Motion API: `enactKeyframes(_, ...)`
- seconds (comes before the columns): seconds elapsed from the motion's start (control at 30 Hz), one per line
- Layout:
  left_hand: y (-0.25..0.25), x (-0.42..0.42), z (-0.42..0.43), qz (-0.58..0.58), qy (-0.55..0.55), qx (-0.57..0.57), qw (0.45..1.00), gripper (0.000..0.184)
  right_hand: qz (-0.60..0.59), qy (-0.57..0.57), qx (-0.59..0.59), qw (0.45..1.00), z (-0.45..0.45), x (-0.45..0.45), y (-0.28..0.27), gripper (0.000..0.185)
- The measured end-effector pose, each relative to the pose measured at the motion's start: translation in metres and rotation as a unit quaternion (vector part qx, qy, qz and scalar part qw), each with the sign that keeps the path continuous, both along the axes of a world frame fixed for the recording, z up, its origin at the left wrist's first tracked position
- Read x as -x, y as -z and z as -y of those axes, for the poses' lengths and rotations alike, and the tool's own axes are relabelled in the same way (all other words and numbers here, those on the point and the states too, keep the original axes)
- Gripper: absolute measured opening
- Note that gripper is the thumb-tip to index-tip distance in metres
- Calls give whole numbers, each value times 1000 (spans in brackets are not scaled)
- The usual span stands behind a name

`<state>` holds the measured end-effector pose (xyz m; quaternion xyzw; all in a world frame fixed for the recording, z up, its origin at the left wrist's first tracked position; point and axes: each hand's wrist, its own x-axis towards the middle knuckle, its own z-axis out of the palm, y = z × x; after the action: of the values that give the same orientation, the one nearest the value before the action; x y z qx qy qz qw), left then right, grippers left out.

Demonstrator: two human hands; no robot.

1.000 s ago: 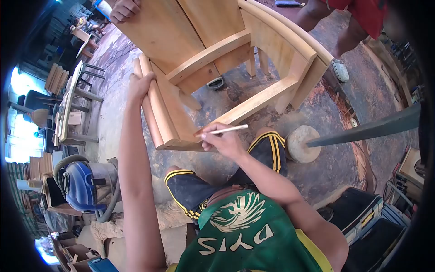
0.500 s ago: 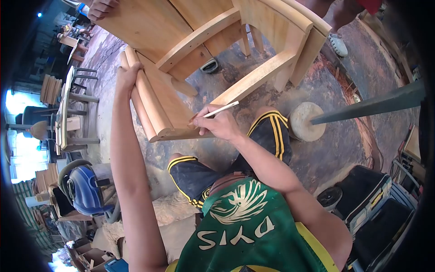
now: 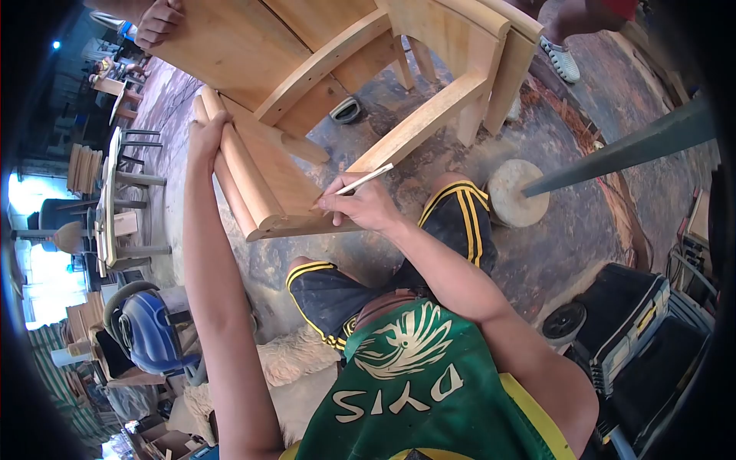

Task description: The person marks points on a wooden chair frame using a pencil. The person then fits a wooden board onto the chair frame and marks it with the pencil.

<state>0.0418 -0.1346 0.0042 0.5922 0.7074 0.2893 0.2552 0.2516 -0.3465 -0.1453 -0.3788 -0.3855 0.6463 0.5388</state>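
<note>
A pale wooden furniture frame (image 3: 291, 153), with rounded edge rails and curved braces, is tilted in front of me. My left hand (image 3: 207, 136) is closed around the rounded rail (image 3: 249, 184) at its left side. In my right hand (image 3: 364, 205) is a slim paintbrush (image 3: 366, 179) with a whitish handle, pinched between thumb and fingers. Its brownish tip points down at the panel near the lower corner of the frame; whether it touches the wood I cannot tell. The lower fingers of my right hand are beside the panel's edge.
Another person's hand (image 3: 159, 23) rests on the frame's far upper left. A person's shoe (image 3: 560, 60) is at upper right. A round base (image 3: 519, 193) with a dark post stands right of my knee. A blue vacuum (image 3: 149, 330) stands left, black cases (image 3: 613, 314) right.
The frame and both hands appear slightly further left in view, with the camera turned a little. The paintbrush tip has shifted slightly left along the panel. Both grips are unchanged.
</note>
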Motion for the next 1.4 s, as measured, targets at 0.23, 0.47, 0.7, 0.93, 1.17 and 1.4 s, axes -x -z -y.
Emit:
enactKeyframes(0.23, 0, 0, -1, -10, -6, 5, 1000, 80, -18, 13, -4, 1000, 3, 0, -5, 16)
enactKeyframes(0.47, 1, 4, -5, -39, -6, -5, 999, 79, -18, 18, -33, 999, 0, 0, 0, 13)
enactKeyframes(0.7, -2, -1, 1, -31, -10, -19, 999, 77, -14, 19, -29, 999, 0, 1, -2, 13)
enactKeyframes(0.93, -6, -2, 4, -40, -6, -29, 999, 78, -54, -12, -42, 998, 16, -13, 18, 16)
enactKeyframes(1.17, 1, 0, 5, 14, -8, -34, 999, 81, -173, -63, 148, 972, 126, -53, 90, 14)
enactKeyframes(1.4, 9, 10, -4, 11, -17, -51, 999, 87, -164, 32, 235, 957, 124, -56, 115, 10)
